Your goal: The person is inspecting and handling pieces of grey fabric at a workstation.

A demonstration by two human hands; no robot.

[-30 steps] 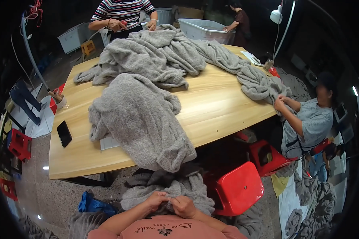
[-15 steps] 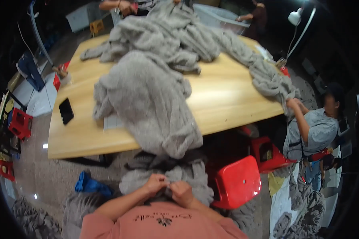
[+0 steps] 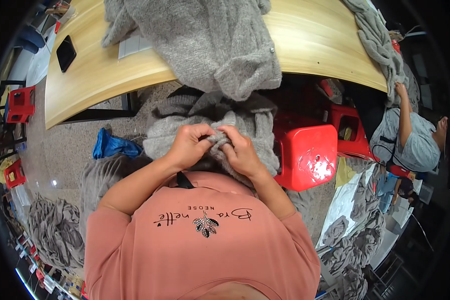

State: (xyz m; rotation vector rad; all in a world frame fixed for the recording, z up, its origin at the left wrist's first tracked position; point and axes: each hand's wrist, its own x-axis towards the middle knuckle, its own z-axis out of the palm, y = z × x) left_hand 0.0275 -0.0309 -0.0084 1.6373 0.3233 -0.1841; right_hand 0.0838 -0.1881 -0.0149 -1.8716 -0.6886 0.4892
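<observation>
Grip is nearly closed on both sides: your left hand point(image 3: 189, 145) and your right hand point(image 3: 241, 150) meet over your lap, thumbs and fingers pinching a small fold of grey knit cloth point(image 3: 257, 132) between them. The rest of that cloth lies bunched around and beyond your fingers, with a darker ribbed part on the far side.

By the look of it, you are partway through handling this one spot; how much of the piece is done cannot be told, since most of it is folded out of sight. A second grey knit piece point(image 3: 210, 45) lies out of your hold on the worktop point(image 3: 315, 45), hanging over the near edge just above your lap. Whether it touches the cloth below is unclear.

Wood shows on both sides of that draped piece, with a black phone point(image 3: 66, 53) toward the left. A red stool point(image 3: 307, 155) stands close by your right forearm, so sideways room looks tighter there. On your left, speckled floor shows around a blue bag point(image 3: 115, 145), likely giving that elbow more freedom. Farther right, a co-worker point(image 3: 410, 135) sits at the worktop's edge.
</observation>
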